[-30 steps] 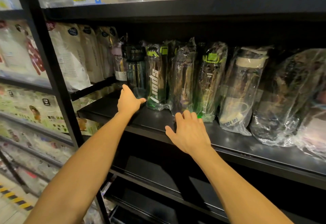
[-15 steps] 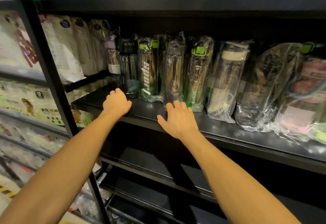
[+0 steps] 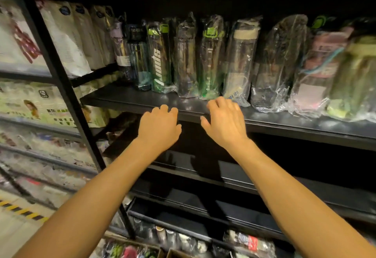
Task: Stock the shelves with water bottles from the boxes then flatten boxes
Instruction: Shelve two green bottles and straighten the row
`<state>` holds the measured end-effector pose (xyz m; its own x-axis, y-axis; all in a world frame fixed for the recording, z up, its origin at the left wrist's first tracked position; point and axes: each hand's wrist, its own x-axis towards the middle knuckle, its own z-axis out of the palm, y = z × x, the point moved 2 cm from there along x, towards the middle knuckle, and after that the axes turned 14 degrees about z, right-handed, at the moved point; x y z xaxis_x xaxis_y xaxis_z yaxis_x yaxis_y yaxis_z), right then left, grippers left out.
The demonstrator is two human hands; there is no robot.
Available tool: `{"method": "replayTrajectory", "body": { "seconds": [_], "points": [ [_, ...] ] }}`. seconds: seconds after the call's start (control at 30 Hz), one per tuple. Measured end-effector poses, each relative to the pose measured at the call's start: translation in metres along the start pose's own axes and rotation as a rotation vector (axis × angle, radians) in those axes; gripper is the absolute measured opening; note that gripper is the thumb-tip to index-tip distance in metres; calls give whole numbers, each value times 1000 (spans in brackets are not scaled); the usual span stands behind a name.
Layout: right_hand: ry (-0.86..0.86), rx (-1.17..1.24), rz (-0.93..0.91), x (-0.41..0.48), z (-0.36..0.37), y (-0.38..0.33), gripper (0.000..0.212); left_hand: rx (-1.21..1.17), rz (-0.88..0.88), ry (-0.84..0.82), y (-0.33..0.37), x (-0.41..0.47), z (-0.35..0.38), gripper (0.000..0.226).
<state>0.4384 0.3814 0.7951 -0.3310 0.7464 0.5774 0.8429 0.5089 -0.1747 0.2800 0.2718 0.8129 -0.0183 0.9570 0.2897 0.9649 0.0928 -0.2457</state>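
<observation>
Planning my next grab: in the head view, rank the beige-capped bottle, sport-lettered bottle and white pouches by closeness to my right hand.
1. beige-capped bottle, just beyond the right hand
2. sport-lettered bottle, further left
3. white pouches, far left, neighbouring shelf

Left side is a total smear: print on the white pouches (image 3: 67,40) and the green packs (image 3: 30,105) below is unreadable. The far-right wrapped bottle (image 3: 354,79) runs off the frame, label lost in plastic glare. The cardboard box (image 3: 130,250) is cropped at the bottom, its contents just colored blobs. The left hand (image 3: 159,129) has its fingertips tucked out of sight at the shelf (image 3: 122,99) lip.
</observation>
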Motion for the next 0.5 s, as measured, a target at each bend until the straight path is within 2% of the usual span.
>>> {"method": "replayTrajectory", "body": {
  "seconds": [0.13, 0.33, 0.5],
  "points": [
    [100, -37, 127, -45, -35, 79, 36, -11, 146, 17, 87, 9, -6, 48],
    [155, -178, 354, -124, -91, 215, 36, -99, 382, 27, 240, 29, -10, 45],
    [66, -304, 525, -220, -105, 312, 36, -190, 604, 28, 366, 28, 13, 44]
  ]
}}
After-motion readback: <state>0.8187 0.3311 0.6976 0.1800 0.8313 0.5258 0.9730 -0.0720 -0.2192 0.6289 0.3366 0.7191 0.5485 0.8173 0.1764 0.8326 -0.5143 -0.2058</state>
